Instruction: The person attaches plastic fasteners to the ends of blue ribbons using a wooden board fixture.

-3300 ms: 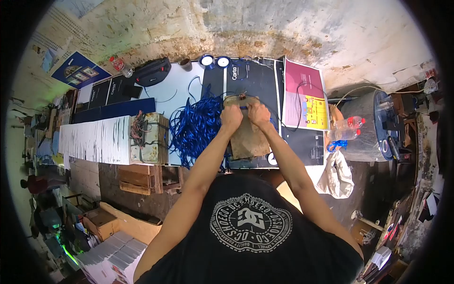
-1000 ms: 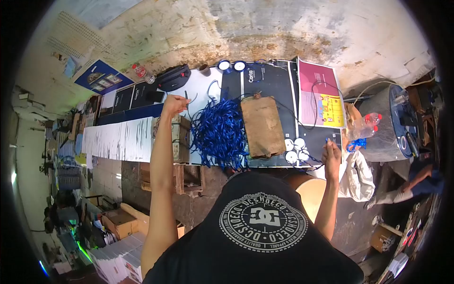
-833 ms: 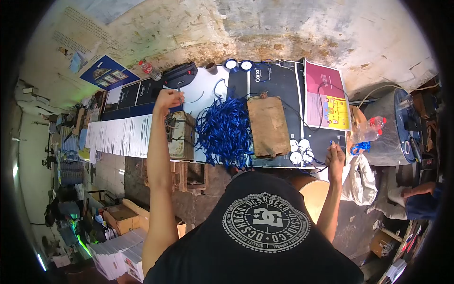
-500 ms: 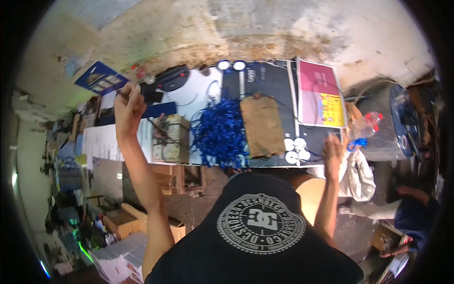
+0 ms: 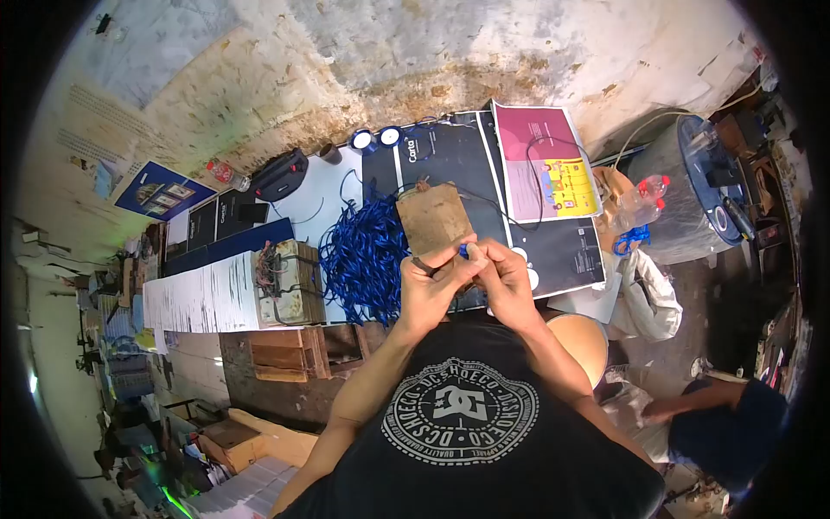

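My left hand (image 5: pixel 430 292) and my right hand (image 5: pixel 508 285) meet in front of my chest, over the table's near edge. Pinched between their fingertips is a small piece of blue ribbon (image 5: pixel 464 250). A dark, thin object (image 5: pixel 424 266) sticks out of the left fist; its kind is not clear. Just beyond the hands lies a worn brown board (image 5: pixel 432 216). To its left spreads a heap of blue ribbons (image 5: pixel 363 259). White round spools (image 5: pixel 530 278) are partly hidden behind the right hand.
A stack of white paper (image 5: pixel 203 294) and a taped block (image 5: pixel 298 281) lie left. Two ribbon spools (image 5: pixel 376 138) stand by the wall. A printed poster (image 5: pixel 553 164) and plastic bottles (image 5: pixel 644 203) are right. A person in dark clothing (image 5: pixel 722 432) is at lower right.
My left hand has come in from the far upper left, and my right hand from the table's right side. They now meet at the blue ribbon. The view has shifted too.
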The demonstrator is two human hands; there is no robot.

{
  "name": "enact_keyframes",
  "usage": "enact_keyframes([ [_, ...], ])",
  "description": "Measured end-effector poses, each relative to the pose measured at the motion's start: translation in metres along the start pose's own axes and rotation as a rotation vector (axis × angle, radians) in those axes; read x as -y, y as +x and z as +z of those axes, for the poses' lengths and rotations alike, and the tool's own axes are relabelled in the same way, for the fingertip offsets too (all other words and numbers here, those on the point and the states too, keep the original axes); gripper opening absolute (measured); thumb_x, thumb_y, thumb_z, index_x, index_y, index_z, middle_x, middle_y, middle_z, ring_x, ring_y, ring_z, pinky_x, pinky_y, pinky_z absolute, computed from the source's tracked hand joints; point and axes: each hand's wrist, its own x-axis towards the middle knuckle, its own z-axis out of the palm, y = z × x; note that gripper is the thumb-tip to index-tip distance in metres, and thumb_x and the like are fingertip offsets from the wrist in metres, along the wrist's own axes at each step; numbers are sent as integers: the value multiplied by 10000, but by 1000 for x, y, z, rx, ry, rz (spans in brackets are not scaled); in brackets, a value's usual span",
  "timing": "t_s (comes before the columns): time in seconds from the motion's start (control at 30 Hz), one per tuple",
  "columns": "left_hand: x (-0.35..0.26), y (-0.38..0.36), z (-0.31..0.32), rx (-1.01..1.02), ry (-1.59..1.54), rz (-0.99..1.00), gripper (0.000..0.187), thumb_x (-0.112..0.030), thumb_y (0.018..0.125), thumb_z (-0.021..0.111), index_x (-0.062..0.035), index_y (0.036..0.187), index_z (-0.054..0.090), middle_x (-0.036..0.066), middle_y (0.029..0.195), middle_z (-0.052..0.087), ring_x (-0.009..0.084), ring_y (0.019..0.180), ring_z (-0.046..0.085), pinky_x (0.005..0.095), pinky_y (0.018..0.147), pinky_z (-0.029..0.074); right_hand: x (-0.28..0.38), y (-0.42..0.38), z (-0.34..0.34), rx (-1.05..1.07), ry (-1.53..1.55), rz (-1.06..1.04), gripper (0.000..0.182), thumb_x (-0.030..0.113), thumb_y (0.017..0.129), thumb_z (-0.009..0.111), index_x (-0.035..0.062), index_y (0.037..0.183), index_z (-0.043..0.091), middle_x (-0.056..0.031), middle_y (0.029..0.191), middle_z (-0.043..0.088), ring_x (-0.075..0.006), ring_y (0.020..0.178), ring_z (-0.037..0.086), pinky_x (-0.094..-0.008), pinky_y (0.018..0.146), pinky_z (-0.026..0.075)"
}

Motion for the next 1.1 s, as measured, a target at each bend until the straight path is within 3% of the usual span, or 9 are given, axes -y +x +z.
enact_keyframes([
  [0.13,2,7,4,6,-5,-35,234,-64,798,686,61,993,658,6,699,612,35,582,465,181,533,365,6,-1,-24,171,-12,115,216,167,963,457,22,841,560,25,649,433,-39,595,371,-223,519,315],
  [0.2,12,14,1,28,32,-27,206,-52,789,684,55,964,668,58,780,666,53,601,502,192,529,379,10,5,-34,190,-84,54,233,190,963,451,20,848,562,24,640,426,-46,592,371,-233,521,315],
  [0.37,-24,32,31,-27,-8,85,98,-41,795,684,29,862,695,-4,701,619,22,585,453,179,516,331,45,31,-73,396,-90,67,258,255,950,491,15,923,584,33,634,429,-53,597,375,-247,529,320],
  [0.43,-35,32,40,8,40,85,96,-45,789,694,23,857,695,-8,692,608,23,580,439,185,507,313,49,33,-85,425,-89,-73,275,281,932,541,15,876,587,44,621,421,-39,587,362,-241,513,303],
  [0.57,-59,24,53,-55,76,79,123,-59,790,700,37,865,679,-11,640,557,39,535,419,189,490,301,38,24,-122,589,-96,8,314,294,921,566,18,773,573,55,610,410,-27,594,364,-238,504,287],
  [0.63,-73,22,42,-44,105,101,128,-61,859,618,64,883,628,-43,596,418,41,514,304,226,485,251,41,17,-139,643,-102,78,343,304,923,564,21,729,561,60,606,405,-26,594,366,-237,503,283],
  [0.77,-98,25,13,-73,154,158,205,-147,914,566,48,973,589,-76,566,280,43,505,229,235,498,219,43,7,-163,635,-103,115,351,302,926,556,20,716,549,40,603,429,-23,592,375,-237,514,308],
  [1.1,-152,15,-48,-204,-12,282,231,-132,935,531,59,1064,551,-61,596,216,43,530,195,234,492,184,43,-4,-217,514,-243,156,346,308,946,515,44,725,547,58,619,450,-14,552,358,-207,482,279],
])
